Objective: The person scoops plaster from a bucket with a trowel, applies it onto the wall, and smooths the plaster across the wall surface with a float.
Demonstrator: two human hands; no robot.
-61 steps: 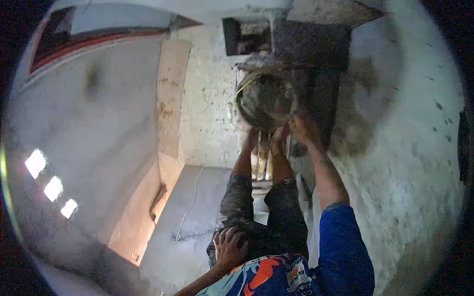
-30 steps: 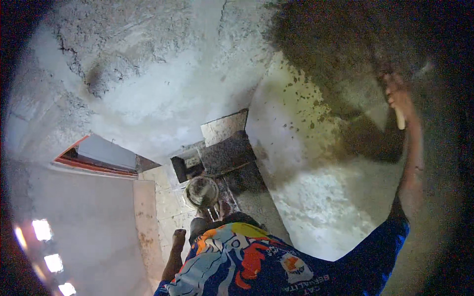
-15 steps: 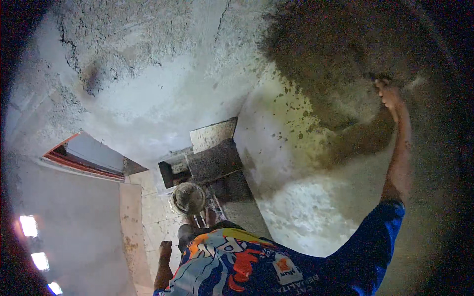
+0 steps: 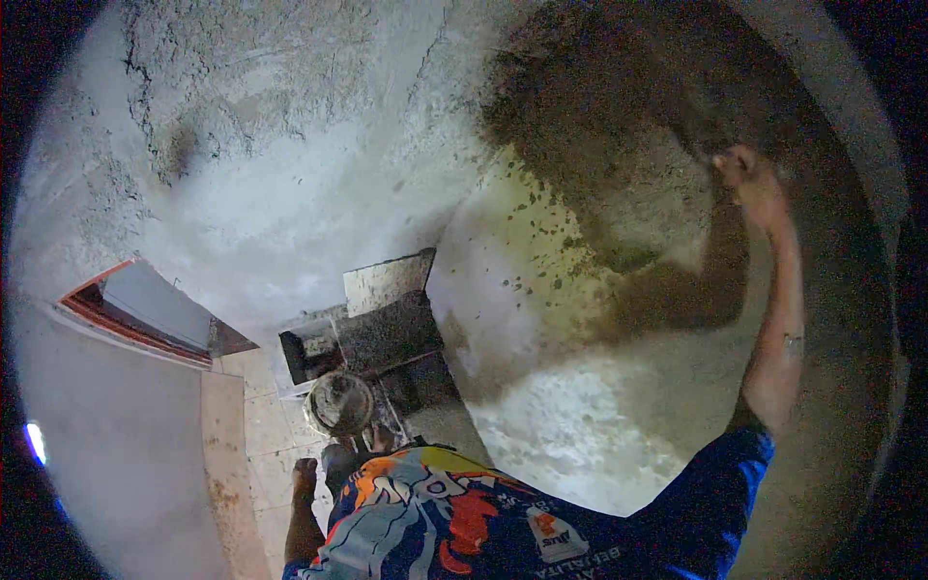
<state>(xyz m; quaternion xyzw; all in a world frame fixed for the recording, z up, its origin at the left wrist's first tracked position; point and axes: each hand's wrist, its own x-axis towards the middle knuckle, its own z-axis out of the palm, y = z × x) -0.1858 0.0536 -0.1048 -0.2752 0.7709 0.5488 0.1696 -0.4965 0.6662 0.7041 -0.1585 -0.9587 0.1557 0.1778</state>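
High on the wall at the right, my right hand (image 4: 752, 184) is closed on a dark, flat tool, like a trowel, whose outline blends into the shade. A wide patch of dark wet mortar (image 4: 619, 126) covers the wall beside that hand, with splatter (image 4: 532, 217) on the paler surface to its left. Low at the left, my left hand (image 4: 304, 471) hangs beside my body with its fingers curled in. Whether it holds anything is too small to see. Down by my feet stands a round bucket (image 4: 340, 403) with greyish stuff inside.
Beyond the bucket are a dark, dirty slab-like surface (image 4: 391, 333), a pale board (image 4: 387, 282) and a black box-like opening (image 4: 302, 356). Stained light tiles (image 4: 266, 416) cover the floor. An opening with a reddish frame (image 4: 135, 314) is at the left.
My view has shifted, so the bucket and floor sit further left. My right hand remains raised at the wall, its wrist turned differently. The left hand still hangs low.
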